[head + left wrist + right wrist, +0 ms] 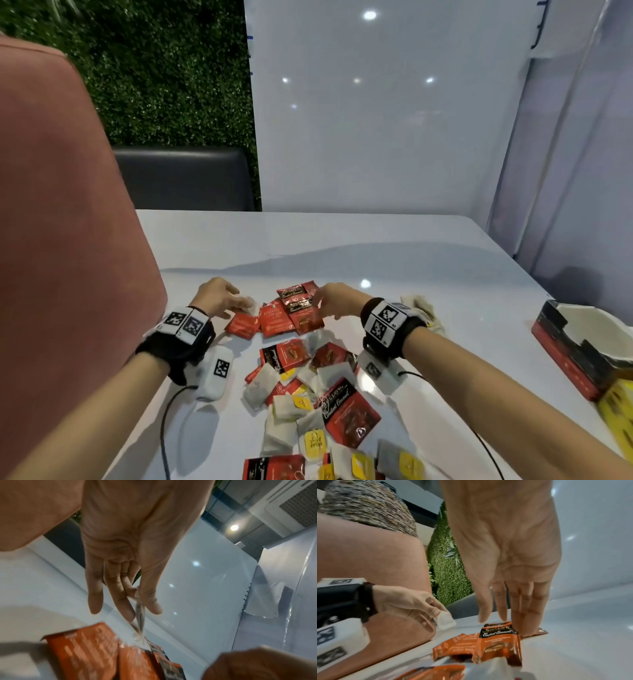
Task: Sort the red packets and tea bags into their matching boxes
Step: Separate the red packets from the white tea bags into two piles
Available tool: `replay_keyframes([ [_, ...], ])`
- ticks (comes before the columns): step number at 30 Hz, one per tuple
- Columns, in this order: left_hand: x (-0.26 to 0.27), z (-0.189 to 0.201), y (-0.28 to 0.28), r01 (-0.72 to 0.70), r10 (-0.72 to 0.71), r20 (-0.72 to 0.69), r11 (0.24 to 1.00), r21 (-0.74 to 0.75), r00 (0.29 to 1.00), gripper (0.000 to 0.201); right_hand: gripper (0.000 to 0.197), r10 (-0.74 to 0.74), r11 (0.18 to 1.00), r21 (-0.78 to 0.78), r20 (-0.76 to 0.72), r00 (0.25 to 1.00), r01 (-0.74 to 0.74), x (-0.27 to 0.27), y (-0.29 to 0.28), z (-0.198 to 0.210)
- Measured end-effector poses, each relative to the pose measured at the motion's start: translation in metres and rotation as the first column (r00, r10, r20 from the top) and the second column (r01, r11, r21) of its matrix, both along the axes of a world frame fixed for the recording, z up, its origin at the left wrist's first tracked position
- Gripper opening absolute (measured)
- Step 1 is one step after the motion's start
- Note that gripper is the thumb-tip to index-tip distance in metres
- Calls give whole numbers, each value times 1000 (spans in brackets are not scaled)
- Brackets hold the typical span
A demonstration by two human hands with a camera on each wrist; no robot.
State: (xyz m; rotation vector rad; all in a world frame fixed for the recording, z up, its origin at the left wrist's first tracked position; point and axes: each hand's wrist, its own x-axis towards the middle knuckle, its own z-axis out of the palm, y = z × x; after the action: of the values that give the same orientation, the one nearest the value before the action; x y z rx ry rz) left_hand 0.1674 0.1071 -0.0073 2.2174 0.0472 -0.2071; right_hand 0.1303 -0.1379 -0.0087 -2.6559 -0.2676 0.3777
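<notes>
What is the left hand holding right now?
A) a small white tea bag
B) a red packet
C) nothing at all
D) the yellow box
A: in the right wrist view the left hand pinches a small white tea bag between thumb and fingers, just above the table and beside the red packets, while the right hand reaches down onto those packets with straight fingers.
</notes>
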Motion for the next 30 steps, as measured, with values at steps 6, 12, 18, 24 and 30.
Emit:
replay_keyframes([
  [6, -46, 19, 17, 104, -104, 9, 982, -158, 995, 23, 36, 216, 962, -173, 7, 976, -212, -27, 5, -19],
  [12, -104, -10, -1, 450, -426, -147, 866, 220, 893, 13, 22, 144, 969, -224, 168, 975, -104, -33, 15, -28],
  [18, -112, -30, -15, 417, -414, -105, 800, 432, 904, 26, 28, 51, 995, -94, 223, 974, -30, -49, -4, -1],
  [24, -123, -23, -14, 363, -405, -1, 818, 446, 914, 24, 33, 102, 993, -61, 99, 990, -96, -89, -12, -1],
  [30, -130, -26, -3, 500, -475, -162, 790, 355, 865, 34, 12, 83, 997, -11, 103, 991, -82, -99, -18, 1],
])
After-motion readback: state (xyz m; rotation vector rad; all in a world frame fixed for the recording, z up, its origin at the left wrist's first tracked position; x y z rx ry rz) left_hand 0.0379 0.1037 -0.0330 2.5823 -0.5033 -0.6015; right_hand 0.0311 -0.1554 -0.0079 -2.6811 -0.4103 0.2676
